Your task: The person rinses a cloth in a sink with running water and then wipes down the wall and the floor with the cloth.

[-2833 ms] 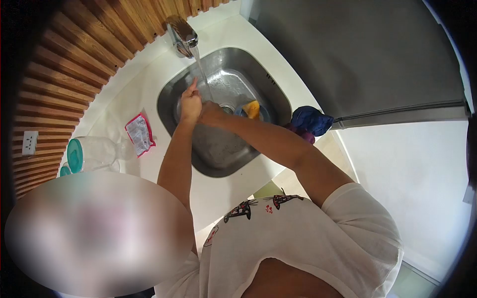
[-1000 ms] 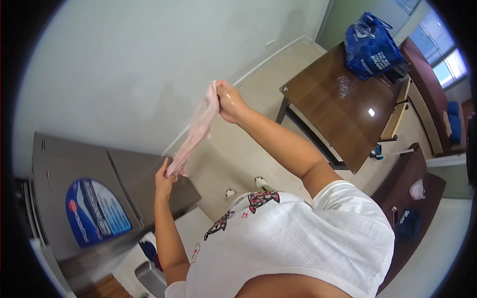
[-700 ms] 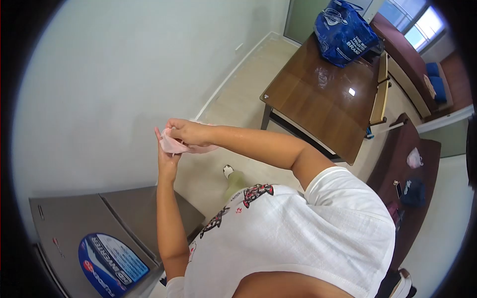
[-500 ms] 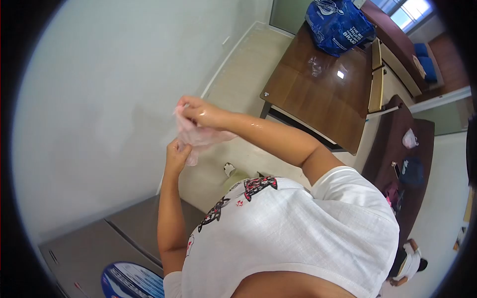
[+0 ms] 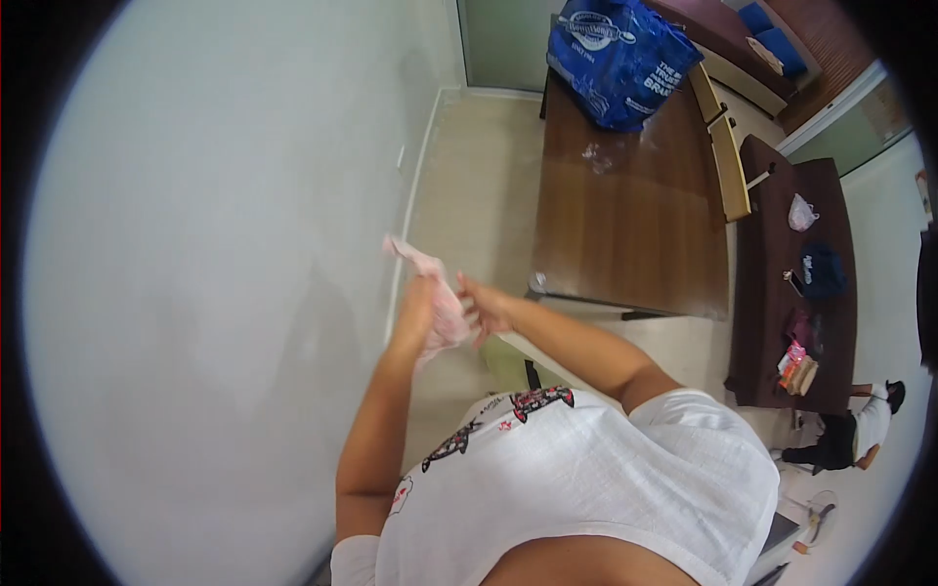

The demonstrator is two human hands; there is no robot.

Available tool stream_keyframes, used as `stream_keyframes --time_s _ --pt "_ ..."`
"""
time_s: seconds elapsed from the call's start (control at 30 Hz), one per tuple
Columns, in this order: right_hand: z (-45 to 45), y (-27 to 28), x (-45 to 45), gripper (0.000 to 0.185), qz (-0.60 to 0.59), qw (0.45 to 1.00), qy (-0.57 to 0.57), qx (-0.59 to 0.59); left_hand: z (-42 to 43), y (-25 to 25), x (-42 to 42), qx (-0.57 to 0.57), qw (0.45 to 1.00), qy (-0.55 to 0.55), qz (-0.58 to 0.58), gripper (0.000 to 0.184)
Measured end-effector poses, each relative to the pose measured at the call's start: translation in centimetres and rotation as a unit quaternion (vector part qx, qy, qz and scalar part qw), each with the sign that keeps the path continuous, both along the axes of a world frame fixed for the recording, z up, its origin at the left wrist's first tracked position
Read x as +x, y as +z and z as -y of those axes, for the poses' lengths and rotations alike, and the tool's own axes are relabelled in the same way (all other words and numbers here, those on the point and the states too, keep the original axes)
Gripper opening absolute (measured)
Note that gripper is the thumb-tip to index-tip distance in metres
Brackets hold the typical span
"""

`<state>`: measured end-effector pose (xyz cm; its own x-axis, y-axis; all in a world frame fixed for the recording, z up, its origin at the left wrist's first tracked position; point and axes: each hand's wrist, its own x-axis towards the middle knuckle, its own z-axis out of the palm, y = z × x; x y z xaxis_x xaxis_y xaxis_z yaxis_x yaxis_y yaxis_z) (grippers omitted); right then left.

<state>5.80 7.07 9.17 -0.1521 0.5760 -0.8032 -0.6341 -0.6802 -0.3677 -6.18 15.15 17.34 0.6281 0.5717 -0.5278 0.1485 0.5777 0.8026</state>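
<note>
My left hand (image 5: 418,311) is closed around a thin, crumpled pale pink plastic bag (image 5: 447,314). One end of the bag sticks up past the fist towards the wall, and the rest hangs below on the side facing my other hand. Just right of it, my right hand (image 5: 491,311) has its fingers apart, close to the bag's edge; whether a fingertip touches it I cannot tell. Both hands are in front of my chest, slightly blurred.
A plain wall (image 5: 225,254) runs along the left. To the right stands a brown table (image 5: 635,225) with a big blue bag (image 5: 620,59) on it. Beyond it, a dark bench (image 5: 752,342) carries small bags and packets. A person (image 5: 855,430) is at the far right.
My right hand has come off the bag and moved down beside it, fingers spreading. My left hand has moved right and up, still holding the bag. The view has turned.
</note>
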Motion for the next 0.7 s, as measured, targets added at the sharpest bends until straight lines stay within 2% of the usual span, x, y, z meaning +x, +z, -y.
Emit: stream_keyframes --time_s 0.03,0.07,0.1,0.13,0.17,0.23,0.3,0.33,0.37,0.4,0.43,0.47,0.5,0.53,0.57,0.6,0.63,0.67,0.7 --pt "-1.2 0.5 0.1 0.078 -0.001 1.000 -0.008 0.011 -1.2 -0.8 1.1 0.182 0.978 -0.103 -0.004 0.043" --pt "-2.3 1.6 0.1 0.067 -0.102 0.983 -0.052 0.145 -2.5 -1.4 2.2 0.352 0.914 -0.201 -0.008 0.043" --pt "-3.6 2.4 0.8 0.055 -0.199 0.937 -0.090 0.272 -3.4 0.1 3.5 0.357 0.911 -0.206 -0.008 0.043" --pt "-5.7 2.3 2.1 0.055 -0.197 0.936 -0.091 0.278 -4.2 3.2 4.9 0.442 0.830 -0.328 -0.092 0.046" --pt "-8.1 1.3 3.0 0.046 -0.064 0.939 -0.088 0.328 -5.0 6.3 5.9 0.510 0.721 -0.436 -0.176 0.049" --pt "-11.9 1.6 4.9 0.037 0.069 0.921 -0.084 0.373 -6.9 12.2 7.4 0.509 0.708 -0.442 -0.211 0.047" --pt "-15.5 3.7 7.2 0.028 0.176 0.938 -0.078 0.288 -9.5 14.8 9.0 0.508 0.693 -0.450 -0.242 0.046" --pt "-17.2 4.6 8.0 0.026 0.211 0.940 -0.076 0.258 -11.2 15.4 9.3 0.507 0.736 -0.417 -0.164 0.047" --pt "-19.3 5.3 8.4 0.019 0.121 0.855 -0.171 0.475 -12.9 15.8 9.6 0.503 0.772 -0.380 -0.083 0.049" --pt "-21.5 6.0 9.1 0.017 0.082 0.786 -0.219 0.572 -14.6 15.7 9.8 0.510 0.768 -0.378 -0.080 0.049" --pt "-23.7 6.8 9.8 0.016 0.026 0.703 -0.252 0.664 -16.2 15.3 9.6 0.478 0.813 -0.332 -0.023 0.051" --pt "-25.6 7.4 10.3 0.019 0.078 0.806 -0.229 0.540 -17.8 14.5 8.8 0.439 0.851 -0.288 0.031 0.053" --pt "-27.3 7.9 10.3 0.022 0.107 0.847 -0.224 0.470 -19.9 13.5 7.1 0.437 0.847 -0.300 0.026 0.053" --pt "-29.1 8.4 10.3 0.027 0.128 0.882 -0.216 0.398 -22.6 12.1 5.9 0.343 0.878 -0.328 0.062 0.054" --pt "-30.9 9.1 10.8 0.045 0.325 0.773 -0.215 0.500 -24.7 10.8 5.5 0.245 0.898 -0.351 0.099 0.056" --pt "-32.4 9.7 11.2 0.064 0.456 0.714 -0.130 0.515 -25.7 9.8 5.0 0.247 0.896 -0.355 0.100 0.056" --pt "-33.9 10.4 11.6 0.084 0.576 0.628 -0.062 0.520 -26.5 9.0 4.3 0.210 0.929 -0.296 0.076 0.057" --pt "-35.5 11.1 11.7 0.084 0.576 0.626 -0.068 0.521 -27.6 8.3 4.0 0.174 0.955 -0.234 0.051 0.059" --pt "-37.3 12.1 11.3 0.087 0.584 0.645 -0.056 0.490 -28.7 7.4 3.9 0.162 0.962 -0.217 0.033 0.062"
